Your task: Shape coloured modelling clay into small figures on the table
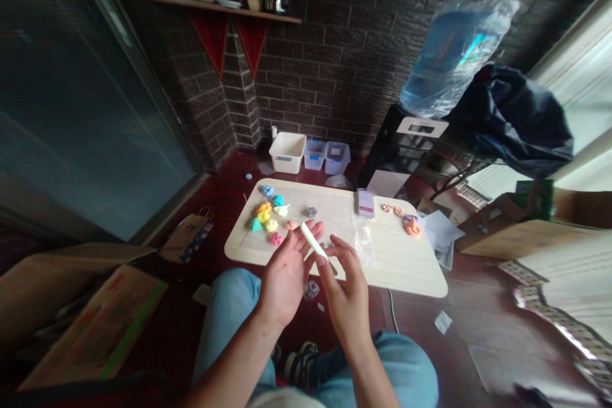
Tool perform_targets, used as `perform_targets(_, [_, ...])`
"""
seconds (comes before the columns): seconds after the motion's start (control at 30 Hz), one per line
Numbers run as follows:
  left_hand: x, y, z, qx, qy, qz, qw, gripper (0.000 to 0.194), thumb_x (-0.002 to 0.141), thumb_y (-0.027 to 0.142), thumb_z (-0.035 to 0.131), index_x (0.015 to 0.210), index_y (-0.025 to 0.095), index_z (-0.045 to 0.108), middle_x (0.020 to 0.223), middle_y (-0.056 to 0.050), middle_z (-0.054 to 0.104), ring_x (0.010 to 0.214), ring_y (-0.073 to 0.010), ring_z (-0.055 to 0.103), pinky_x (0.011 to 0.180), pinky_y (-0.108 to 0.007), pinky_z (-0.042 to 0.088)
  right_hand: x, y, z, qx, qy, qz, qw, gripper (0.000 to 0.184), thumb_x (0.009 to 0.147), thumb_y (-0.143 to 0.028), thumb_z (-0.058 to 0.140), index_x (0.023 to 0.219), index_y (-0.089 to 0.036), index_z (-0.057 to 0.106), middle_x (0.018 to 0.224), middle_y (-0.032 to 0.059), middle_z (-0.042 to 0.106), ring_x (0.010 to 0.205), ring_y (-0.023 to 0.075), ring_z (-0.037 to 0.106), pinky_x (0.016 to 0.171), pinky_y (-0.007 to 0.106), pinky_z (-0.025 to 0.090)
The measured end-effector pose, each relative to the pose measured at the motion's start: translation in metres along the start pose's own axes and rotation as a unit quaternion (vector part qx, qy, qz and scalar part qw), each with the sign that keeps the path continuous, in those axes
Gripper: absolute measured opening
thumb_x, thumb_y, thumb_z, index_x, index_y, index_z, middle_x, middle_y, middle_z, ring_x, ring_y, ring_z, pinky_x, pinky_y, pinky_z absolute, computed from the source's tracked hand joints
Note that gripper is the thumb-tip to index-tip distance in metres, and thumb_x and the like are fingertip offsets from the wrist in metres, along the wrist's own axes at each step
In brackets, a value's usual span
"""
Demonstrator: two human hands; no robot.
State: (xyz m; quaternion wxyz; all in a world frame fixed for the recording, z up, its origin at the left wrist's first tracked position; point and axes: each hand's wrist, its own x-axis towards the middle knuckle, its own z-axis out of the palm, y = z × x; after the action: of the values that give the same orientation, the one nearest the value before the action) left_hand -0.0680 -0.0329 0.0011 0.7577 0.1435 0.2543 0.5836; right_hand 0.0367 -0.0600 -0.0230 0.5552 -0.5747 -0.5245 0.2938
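Note:
My left hand [285, 271] and my right hand [346, 280] meet over the near edge of a low pale wooden table [401, 268]. A thin white stick-like tool [313, 241] runs between them; my right fingers grip its lower end and my left fingertips touch its upper part. Several small coloured clay shapes [268, 217] lie on the table's left part, just beyond my left hand. More clay pieces, orange and purple [410, 224], lie at the right. A clear plastic sheet [366, 243] lies right of my right hand.
White and clear plastic bins [287, 153] stand against the brick wall behind the table. A water dispenser with a blue bottle [449, 57] stands at the right, dark cloth beside it. Cardboard boxes [90, 325] lie at the left, a paper bag [187, 236] near the table.

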Motion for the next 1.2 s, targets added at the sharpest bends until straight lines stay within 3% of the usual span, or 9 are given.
perform_targets(0.13, [0.004, 0.003, -0.011, 0.094, -0.006, 0.101, 0.99, 0.028, 0.086, 0.032, 0.068, 0.111, 0.019, 0.072, 0.124, -0.008, 0.069, 0.122, -0.0268, 0.06, 0.107, -0.04, 0.043, 0.0, -0.008, -0.008, 0.011, -0.026, 0.034, 0.999, 0.022, 0.089, -0.042, 0.061, 0.095, -0.022, 0.064, 0.106, 0.0077, 0.07, 0.094, 0.0226, 0.066, 0.075, 0.031, 0.052])
perform_targets(0.27, [0.011, 0.004, -0.017, 0.142, 0.017, 0.141, 0.98, 0.02, 0.077, 0.031, 0.078, 0.093, 0.018, 0.076, 0.105, -0.006, 0.075, 0.111, -0.0252, 0.066, 0.104, -0.039, 0.044, -0.004, -0.016, -0.011, 0.02, -0.046, 0.07, 0.996, 0.023, 0.088, -0.044, 0.062, 0.092, -0.022, 0.064, 0.077, 0.0013, 0.069, 0.06, 0.0157, 0.06, 0.058, 0.027, 0.049])
perform_targets(0.43, [0.012, 0.01, -0.021, 0.175, -0.004, 0.157, 0.972, 0.018, 0.078, 0.032, 0.077, 0.091, 0.02, 0.074, 0.098, -0.004, 0.077, 0.109, -0.0223, 0.067, 0.104, -0.036, 0.044, -0.003, -0.021, -0.017, 0.009, -0.029, 0.033, 0.999, 0.028, 0.086, -0.045, 0.064, 0.103, -0.022, 0.069, 0.1, 0.0064, 0.073, 0.087, 0.0232, 0.069, 0.069, 0.032, 0.054])
perform_targets(0.57, [-0.002, 0.011, -0.013, 0.301, -0.075, 0.116, 0.944, 0.016, 0.085, 0.033, 0.071, 0.096, 0.021, 0.072, 0.104, -0.005, 0.077, 0.108, -0.0195, 0.067, 0.098, -0.029, 0.046, 0.014, -0.025, -0.019, 0.058, 0.04, 0.002, 0.997, 0.039, 0.096, -0.049, 0.046, 0.121, -0.024, 0.063, 0.129, 0.0076, 0.066, 0.123, 0.0245, 0.058, 0.103, 0.043, 0.045])
perform_targets(0.67, [-0.017, -0.002, -0.005, 0.397, -0.125, 0.079, 0.906, 0.019, 0.087, 0.036, 0.068, 0.099, 0.022, 0.073, 0.108, -0.006, 0.077, 0.102, -0.0198, 0.069, 0.09, -0.028, 0.051, 0.03, -0.024, -0.014, 0.152, 0.063, 0.003, 0.986, 0.042, 0.1, -0.05, 0.036, 0.117, -0.024, 0.064, 0.128, 0.007, 0.067, 0.127, 0.0232, 0.056, 0.112, 0.047, 0.035])
perform_targets(0.77, [-0.03, -0.024, 0.0, 0.451, -0.106, 0.094, 0.881, 0.027, 0.09, 0.041, 0.062, 0.105, 0.021, 0.074, 0.109, -0.008, 0.077, 0.094, -0.0203, 0.071, 0.085, -0.029, 0.053, 0.04, -0.02, -0.008, 0.231, 0.045, 0.019, 0.972, 0.049, 0.1, -0.055, 0.032, 0.108, -0.022, 0.067, 0.119, 0.0077, 0.072, 0.124, 0.0246, 0.059, 0.115, 0.05, 0.03])
perform_targets(0.93, [-0.038, -0.051, 0.0, 0.389, -0.099, 0.102, 0.91, 0.041, 0.095, 0.045, 0.051, 0.128, 0.024, 0.065, 0.14, -0.007, 0.061, 0.134, -0.0229, 0.051, 0.117, -0.036, 0.033, 0.035, -0.012, 0.001, 0.34, 0.053, 0.078, 0.936, 0.054, 0.098, -0.061, 0.027, 0.133, -0.03, 0.054, 0.15, 0.0039, 0.05, 0.143, 0.0222, 0.04, 0.121, 0.051, 0.021])
perform_targets(1.07, [-0.021, -0.044, 0.002, 0.244, -0.145, 0.037, 0.958, 0.052, 0.095, 0.058, 0.039, 0.135, 0.03, 0.06, 0.154, 0.0, 0.045, 0.151, -0.0189, 0.022, 0.125, -0.033, 0.009, 0.011, -0.011, 0.005, 0.262, 0.005, 0.073, 0.962, 0.058, 0.099, -0.06, 0.021, 0.154, -0.041, 0.021, 0.166, -0.0072, 0.015, 0.153, 0.0166, 0.01, 0.125, 0.048, 0.008])
perform_targets(1.2, [0.008, -0.025, 0.009, 0.121, -0.077, -0.011, 0.99, 0.05, 0.097, 0.058, 0.032, 0.128, 0.036, 0.064, 0.155, 0.006, 0.043, 0.152, -0.0161, 0.017, 0.124, -0.035, 0.011, -0.019, -0.022, 0.011, 0.152, -0.109, 0.019, 0.982, 0.06, 0.102, -0.054, 0.022, 0.156, -0.038, 0.003, 0.166, -0.0055, 0.011, 0.153, 0.0186, 0.006, 0.124, 0.052, 0.014])
